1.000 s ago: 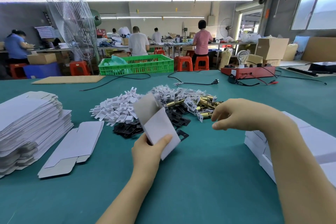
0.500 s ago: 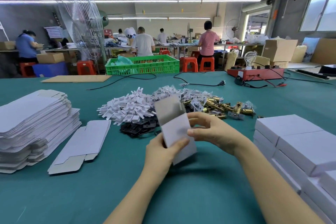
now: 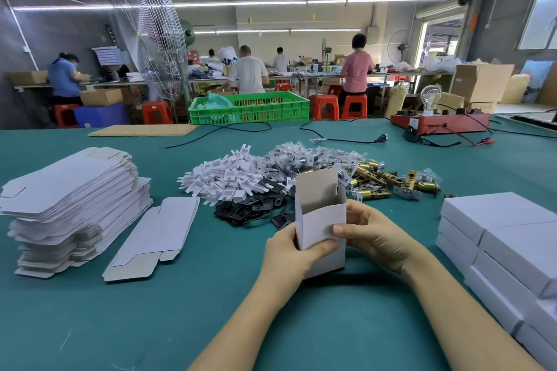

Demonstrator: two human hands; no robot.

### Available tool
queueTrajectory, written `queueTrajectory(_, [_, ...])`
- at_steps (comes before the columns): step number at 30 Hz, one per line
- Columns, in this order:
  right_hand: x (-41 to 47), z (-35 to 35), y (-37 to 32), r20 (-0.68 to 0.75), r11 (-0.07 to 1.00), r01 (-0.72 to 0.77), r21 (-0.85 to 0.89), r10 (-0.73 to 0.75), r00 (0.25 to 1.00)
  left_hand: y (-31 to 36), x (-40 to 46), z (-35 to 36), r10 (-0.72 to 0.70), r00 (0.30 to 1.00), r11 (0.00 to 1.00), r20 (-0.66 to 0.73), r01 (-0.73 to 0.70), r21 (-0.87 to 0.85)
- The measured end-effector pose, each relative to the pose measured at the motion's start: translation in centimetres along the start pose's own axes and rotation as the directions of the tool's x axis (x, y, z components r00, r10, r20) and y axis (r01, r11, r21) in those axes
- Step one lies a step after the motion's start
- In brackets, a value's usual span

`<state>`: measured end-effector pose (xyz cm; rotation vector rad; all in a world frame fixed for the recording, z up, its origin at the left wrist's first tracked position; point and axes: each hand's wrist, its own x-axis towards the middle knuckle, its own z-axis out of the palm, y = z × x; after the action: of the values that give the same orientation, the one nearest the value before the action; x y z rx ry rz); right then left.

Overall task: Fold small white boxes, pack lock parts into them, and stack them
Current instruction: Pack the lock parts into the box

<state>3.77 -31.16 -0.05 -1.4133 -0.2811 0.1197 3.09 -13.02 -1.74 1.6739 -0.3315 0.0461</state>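
While both hands grip it, left hand [image 3: 289,253] and right hand [image 3: 373,238], the box [image 3: 321,220] stands upright, open end up.

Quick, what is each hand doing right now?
Left hand: grip closed around the small white box.
Right hand: grip closed on the same box.

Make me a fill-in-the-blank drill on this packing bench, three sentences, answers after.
1. Both hands, left hand and right hand, hold a small white ____.
2. The box has its top flap ____.
3. The stack of flat blanks lies to the person's ____.

Answers: box; open; left
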Motion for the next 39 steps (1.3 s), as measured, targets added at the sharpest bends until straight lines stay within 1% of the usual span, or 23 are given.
queueTrajectory(5, [-0.1, 0.2, -0.1, 0.002, 1.0, 0.003, 0.024, -0.003, 1.0, 0.5, -0.2, -0.1, 0.021, 0.999, 0.997, -0.039, -0.024, -0.079])
queueTrajectory(14, [-0.9, 0.5, -0.2, -0.006, 0.999, 0.0, 0.037, 0.0, 1.0, 1.3, -0.9, -0.1, 0.016, 0.998, 1.0, -0.067, -0.014, 0.028])
queueTrajectory(17, [-1.2, 0.6, -0.2, -0.006, 0.999, -0.01, 0.035, 0.01, 1.0, 1.2, -1.1, -0.1, 0.012, 0.998, 0.999, -0.062, -0.01, 0.03])
queueTrajectory(20, [-1.2, 0.6, -0.3, -0.003, 0.999, -0.015, 0.049, 0.016, 1.0, 0.9, -1.1, -0.2, -0.023, 1.0, 1.0, 0.02, 0.022, 0.017])
queueTrajectory(22, [-1.2, 0.5, -0.2, -0.008, 0.998, -0.02, 0.062, 0.021, 1.0, 0.6, -0.9, -0.2, -0.037, 0.997, 0.998, 0.07, 0.034, 0.044])
queueTrajectory(24, [-1.1, 0.4, -0.3, 0.0, 0.997, -0.035, 0.069, 0.035, 0.999, 0.4, -0.8, -0.2, -0.028, 0.998, 0.998, 0.058, 0.024, 0.056])
queueTrajectory(26, [-1.0, 0.3, -0.6, 0.0, 0.996, -0.049, 0.068, 0.049, 0.999, 0.4, -0.7, -0.2, -0.016, 1.0, 0.998, -0.003, 0.017, 0.067])
queueTrajectory(28, [-0.7, 0.2, -1.2, -0.074, 0.998, -0.055, 0.033, 0.058, 0.996, 0.3, -0.3, -0.6, -0.013, 0.992, 0.996, -0.127, 0.024, 0.087])
queueTrajectory(30, [0.0, -0.3, -2.1, -0.248, 0.999, -0.043, -0.017, 0.038, 0.968, 0.2, 0.2, -1.3, -0.032, 0.966, 0.998, -0.255, 0.046, 0.047])
queueTrajectory(32, [1.2, -1.3, -3.0, -0.452, 0.998, -0.036, -0.042, 0.013, 0.892, 0.0, 0.6, -2.1, -0.067, 0.938, 0.998, -0.341, 0.065, -0.017])
queueTrajectory(33, [2.0, -1.8, -3.6, -0.533, 0.998, -0.037, -0.049, 0.005, 0.846, -0.1, 0.8, -2.3, -0.083, 0.929, 0.997, -0.36, 0.073, -0.041])
queueTrajectory(35, [4.0, -2.8, -4.5, -0.631, 0.994, -0.061, -0.091, -0.01, 0.775, -0.4, 0.9, -2.3, -0.112, 0.932, 0.993, -0.345, 0.092, -0.074])
queueTrajectory(36, [5.1, -3.0, -4.9, -0.648, 0.985, -0.092, -0.145, -0.024, 0.761, -0.5, 0.9, -2.2, -0.12, 0.94, 0.991, -0.32, 0.097, -0.087])
queueTrajectory(38, [7.4, -3.6, -5.2, -0.639, 0.925, -0.179, -0.335, -0.083, 0.764, -0.7, 1.0, -1.8, -0.123, 0.961, 0.989, -0.249, 0.099, -0.105])
queueTrajectory(39, [8.4, -3.8, -5.2, -0.626, 0.858, -0.227, -0.46, -0.132, 0.769, -0.7, 1.1, -1.6, -0.121, 0.969, 0.99, -0.216, 0.101, -0.104])
